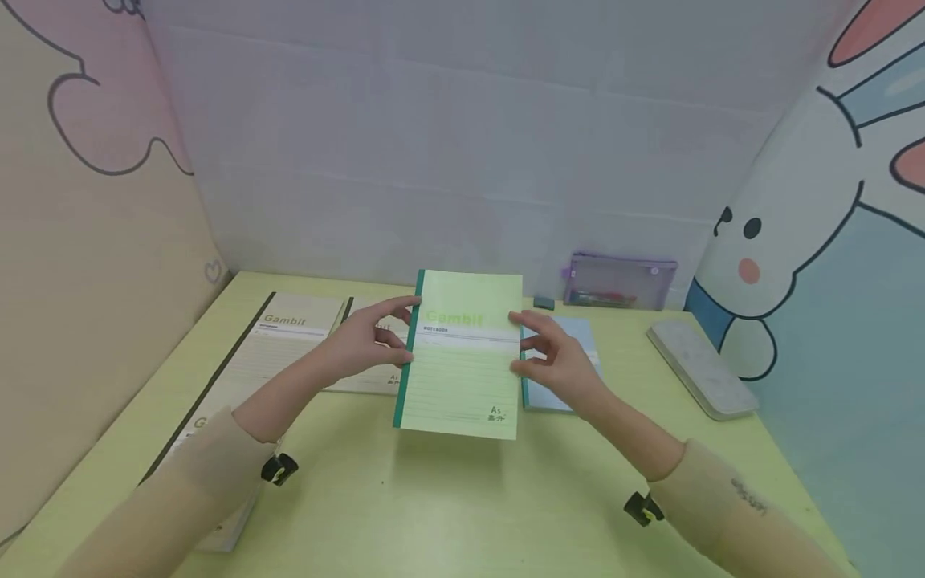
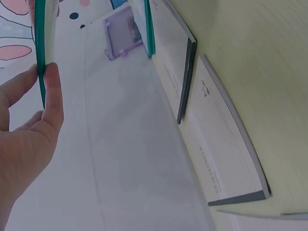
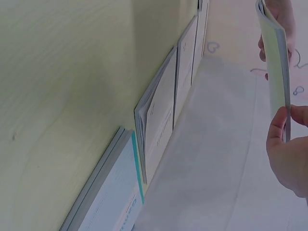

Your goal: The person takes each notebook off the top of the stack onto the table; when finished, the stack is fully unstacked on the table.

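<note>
A green A5 notebook (image 1: 458, 385) with a dark green spine is held up off the table, its cover facing me. My left hand (image 1: 359, 343) pinches its spine edge between thumb and fingers. On the opposite edge, my right hand (image 1: 562, 363) pinches the pages and cover. The left wrist view shows the left hand (image 2: 33, 118) with the notebook (image 2: 40, 43) nearly edge-on. In the right wrist view, the right hand (image 3: 291, 154) grips the notebook's page edge (image 3: 284, 72), with the other hand partly hidden beyond it.
Behind the hands lies a blue notebook (image 1: 560, 396) on the right. Cream notebooks (image 1: 303, 321) with black spines lie at the left. A purple mesh pencil pouch (image 1: 621, 281), a small dark eraser-like block (image 1: 543, 303) and a grey case (image 1: 701, 368) are along the table's back and right.
</note>
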`<state>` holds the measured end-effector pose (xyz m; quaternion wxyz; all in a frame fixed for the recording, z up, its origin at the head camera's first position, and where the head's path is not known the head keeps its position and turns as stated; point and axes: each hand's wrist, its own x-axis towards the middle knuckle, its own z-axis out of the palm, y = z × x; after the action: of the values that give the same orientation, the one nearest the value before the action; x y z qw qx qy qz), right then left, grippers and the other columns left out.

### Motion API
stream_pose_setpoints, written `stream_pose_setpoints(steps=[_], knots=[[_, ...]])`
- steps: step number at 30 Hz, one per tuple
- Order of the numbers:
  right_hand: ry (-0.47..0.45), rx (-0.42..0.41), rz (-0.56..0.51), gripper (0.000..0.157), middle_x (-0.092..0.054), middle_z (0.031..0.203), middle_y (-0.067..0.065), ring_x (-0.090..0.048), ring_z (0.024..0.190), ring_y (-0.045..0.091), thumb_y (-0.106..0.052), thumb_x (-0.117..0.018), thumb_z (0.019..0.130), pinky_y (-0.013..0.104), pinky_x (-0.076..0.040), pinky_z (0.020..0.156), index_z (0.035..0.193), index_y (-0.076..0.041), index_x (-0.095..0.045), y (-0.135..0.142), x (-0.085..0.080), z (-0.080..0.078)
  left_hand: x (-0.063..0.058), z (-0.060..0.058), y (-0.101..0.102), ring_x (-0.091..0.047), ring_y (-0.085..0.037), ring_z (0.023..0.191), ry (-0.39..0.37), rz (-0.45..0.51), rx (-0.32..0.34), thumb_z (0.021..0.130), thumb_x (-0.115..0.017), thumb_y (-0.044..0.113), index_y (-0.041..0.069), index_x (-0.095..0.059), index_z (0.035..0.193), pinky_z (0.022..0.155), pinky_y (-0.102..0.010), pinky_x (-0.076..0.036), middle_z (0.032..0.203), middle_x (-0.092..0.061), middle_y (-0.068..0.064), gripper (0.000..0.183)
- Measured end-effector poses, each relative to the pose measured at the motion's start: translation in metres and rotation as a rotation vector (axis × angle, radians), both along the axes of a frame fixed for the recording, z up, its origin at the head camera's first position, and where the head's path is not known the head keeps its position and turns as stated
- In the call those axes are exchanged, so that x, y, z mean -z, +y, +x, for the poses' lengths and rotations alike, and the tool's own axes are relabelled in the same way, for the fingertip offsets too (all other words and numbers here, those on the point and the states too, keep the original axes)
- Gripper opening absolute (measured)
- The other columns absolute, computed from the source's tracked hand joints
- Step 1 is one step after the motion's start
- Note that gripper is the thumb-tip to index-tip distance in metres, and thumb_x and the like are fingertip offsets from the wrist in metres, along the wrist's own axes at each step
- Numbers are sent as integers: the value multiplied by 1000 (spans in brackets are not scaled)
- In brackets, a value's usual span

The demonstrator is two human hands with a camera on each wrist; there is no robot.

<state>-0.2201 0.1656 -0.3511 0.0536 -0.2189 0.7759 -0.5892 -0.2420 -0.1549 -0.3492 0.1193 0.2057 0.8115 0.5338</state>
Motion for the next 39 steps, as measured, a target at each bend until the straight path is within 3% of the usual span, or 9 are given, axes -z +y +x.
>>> stream_pose_setpoints(steps=[5, 11, 17, 22, 26, 31, 35, 39], knots=[[82, 5, 98, 66, -33, 147, 9, -55, 99, 20, 0, -72, 80, 21, -53, 77, 140, -7, -45, -24, 5, 12, 3, 11, -23, -69, -20, 80, 20, -44, 19, 80, -75, 12, 27, -35, 144, 75, -35, -55, 124, -44, -9, 76], [176, -35, 168, 70, -37, 143, 13, -60, 93, 22, -1, -76, 77, 28, -55, 74, 139, -4, -45, -48, 19, 19, 8, 23, -51, -69, -25, 77, -21, -64, 61, 81, -74, 16, 27, -33, 144, 73, -35, -56, 120, -43, -14, 76], [158, -51, 178, 73, -43, 135, 7, -61, 86, 14, -2, -78, 75, 23, -55, 75, 140, -8, -46, -73, 35, 25, 14, 35, -76, -68, -26, 76, -32, -95, 69, 83, -73, 18, 26, -30, 146, 72, -36, -56, 116, -43, -14, 77], [81, -82, 220, 79, -46, 128, 7, -62, 82, 11, -3, -79, 73, 19, -54, 74, 143, -10, -41, -92, 49, 34, 23, 43, -93, -67, -23, 78, -29, -155, 81, 82, -74, 18, 22, -30, 147, 69, -34, -56, 111, -46, -14, 78], [5, -117, 241, 85, -45, 125, 9, -62, 81, 10, -3, -80, 72, 18, -54, 72, 145, -12, -38, -104, 59, 39, 30, 49, -103, -64, -13, 82, 47, -274, 93, 82, -74, 24, 22, -32, 146, 72, -27, -53, 105, -52, -8, 77], [-4, -146, 274, 86, -45, 119, 10, -61, 77, 7, -2, -81, 71, 17, -54, 70, 145, -10, -37, -117, 72, 43, 41, 51, -111, -57, -10, 81, 114, -359, 122, 81, -74, 22, 18, -34, 145, 75, -24, -51, 92, -56, -3, 75], [40, -141, 400, 87, -46, 108, 5, -56, 74, 3, -8, -83, 70, 14, -50, 68, 145, -9, -38, -126, 80, 43, 50, 50, -116, -52, -11, 79, 88, -391, 120, 80, -75, 20, 17, -36, 143, 71, -23, -49, 86, -54, -3, 74], [144, -114, 624, 88, -50, 108, 4, -50, 76, 6, -24, -86, 68, 17, -45, 67, 143, -13, -41, -134, 85, 42, 58, 49, -121, -51, -10, 77, 73, -403, 135, 79, -76, 20, 16, -37, 142, 68, -23, -47, 85, -53, -3, 74]])
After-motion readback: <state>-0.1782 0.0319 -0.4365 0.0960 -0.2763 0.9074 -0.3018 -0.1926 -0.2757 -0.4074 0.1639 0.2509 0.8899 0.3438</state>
